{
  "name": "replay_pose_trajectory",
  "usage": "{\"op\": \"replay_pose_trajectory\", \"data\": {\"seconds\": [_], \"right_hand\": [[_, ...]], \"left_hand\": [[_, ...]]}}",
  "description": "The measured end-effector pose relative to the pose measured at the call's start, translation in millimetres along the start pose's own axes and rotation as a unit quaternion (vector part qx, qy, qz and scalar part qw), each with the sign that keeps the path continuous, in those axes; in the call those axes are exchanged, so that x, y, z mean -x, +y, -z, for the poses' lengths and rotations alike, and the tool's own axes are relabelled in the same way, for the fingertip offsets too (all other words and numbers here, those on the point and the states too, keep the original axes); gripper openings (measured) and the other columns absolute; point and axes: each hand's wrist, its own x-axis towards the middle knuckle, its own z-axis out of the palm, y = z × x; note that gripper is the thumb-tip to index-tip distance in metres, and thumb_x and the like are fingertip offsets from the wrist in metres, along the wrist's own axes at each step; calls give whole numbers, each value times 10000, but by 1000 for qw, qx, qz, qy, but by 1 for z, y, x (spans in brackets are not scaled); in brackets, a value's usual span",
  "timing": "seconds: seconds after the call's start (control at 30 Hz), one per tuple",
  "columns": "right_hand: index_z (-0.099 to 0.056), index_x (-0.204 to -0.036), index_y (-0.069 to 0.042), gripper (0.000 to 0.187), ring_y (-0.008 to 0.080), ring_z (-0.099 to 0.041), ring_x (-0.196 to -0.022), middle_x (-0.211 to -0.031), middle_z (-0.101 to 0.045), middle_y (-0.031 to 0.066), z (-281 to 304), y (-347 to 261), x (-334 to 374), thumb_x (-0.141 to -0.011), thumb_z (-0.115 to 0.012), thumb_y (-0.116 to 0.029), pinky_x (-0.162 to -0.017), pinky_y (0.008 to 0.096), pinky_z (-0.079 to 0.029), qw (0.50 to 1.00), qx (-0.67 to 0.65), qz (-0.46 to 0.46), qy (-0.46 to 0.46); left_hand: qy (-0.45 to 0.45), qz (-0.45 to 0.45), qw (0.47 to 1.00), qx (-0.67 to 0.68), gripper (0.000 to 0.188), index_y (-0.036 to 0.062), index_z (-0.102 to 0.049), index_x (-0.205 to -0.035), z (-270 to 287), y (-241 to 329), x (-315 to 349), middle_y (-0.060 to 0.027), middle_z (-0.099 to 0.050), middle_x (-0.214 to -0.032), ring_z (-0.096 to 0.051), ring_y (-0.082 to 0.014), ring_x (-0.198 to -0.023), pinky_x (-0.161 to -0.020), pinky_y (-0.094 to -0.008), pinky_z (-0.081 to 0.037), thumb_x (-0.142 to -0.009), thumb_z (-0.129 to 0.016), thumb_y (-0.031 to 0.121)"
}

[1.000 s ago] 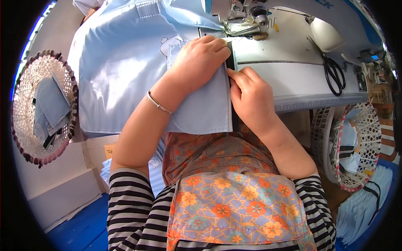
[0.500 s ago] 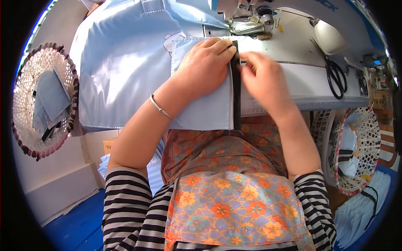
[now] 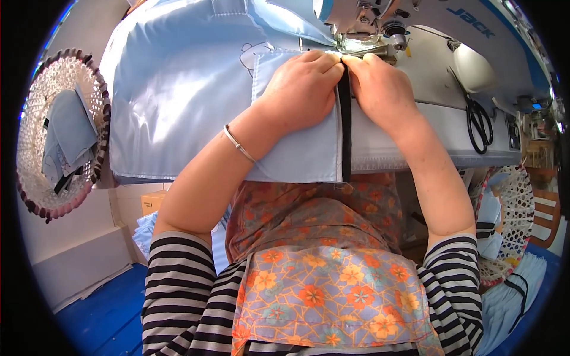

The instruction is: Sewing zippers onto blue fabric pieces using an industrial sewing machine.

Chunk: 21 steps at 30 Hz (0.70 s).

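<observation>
Apparently the step in hand is lining up a black strip (image 3: 346, 133) along the right edge of a blue panel (image 3: 303, 154), which lies at the centre of the frame, just below the machine head (image 3: 380, 18). The left hand (image 3: 306, 83) lies palm down on the panel, fingers bent toward the strip; whether it grips or only presses, I cannot tell. The right hand (image 3: 383, 89) appears to pinch the strip's top end, fingertips meeting the left's. The next move seems to call for keeping strip and edge even, with the fingertips clear of the needle area. Both hands hide the top of the seam, and the wide cloth (image 3: 172, 118) spreads from the panel to the upper left. Scissors (image 3: 478, 121) rest at right, out of the way. One basket (image 3: 104, 113) holds blue pieces at far left; another (image 3: 522, 207) sits at lower right, above a blue bundle (image 3: 534, 273).
</observation>
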Motion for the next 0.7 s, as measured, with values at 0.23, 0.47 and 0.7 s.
{"op": "replay_pose_trajectory", "data": {"seconds": [0.23,0.47,0.7], "right_hand": [[-610,-875,-74,49,319,-635,-697,-763,-601,119,-1,4,0,-856,-567,-89,-595,438,-512,998,-19,45,48],[-672,-1095,-86,218,298,-639,-739,-873,-657,101,1,8,-1,-887,-618,-123,-648,398,-530,998,-49,22,33],[-690,-1040,-16,151,56,-583,-732,-823,-681,36,28,32,-9,-909,-641,-72,-661,231,-472,947,-285,-134,58]], "left_hand": [[5,-1,1000,7,151,15,-623,-868,-1,-2,-3,-121,-634,-942,-599,-312,-937,-831,-421,-518,-740,-578,81],[-2,3,1000,15,143,13,-615,-860,-5,-6,-7,-130,-629,-946,-600,-321,-950,-831,-420,-520,-740,-580,81],[-2,10,1000,-27,193,2,-638,-921,-7,-5,-8,-131,-616,-974,-601,-299,-999,-864,-399,-520,-751,-596,84]]}}
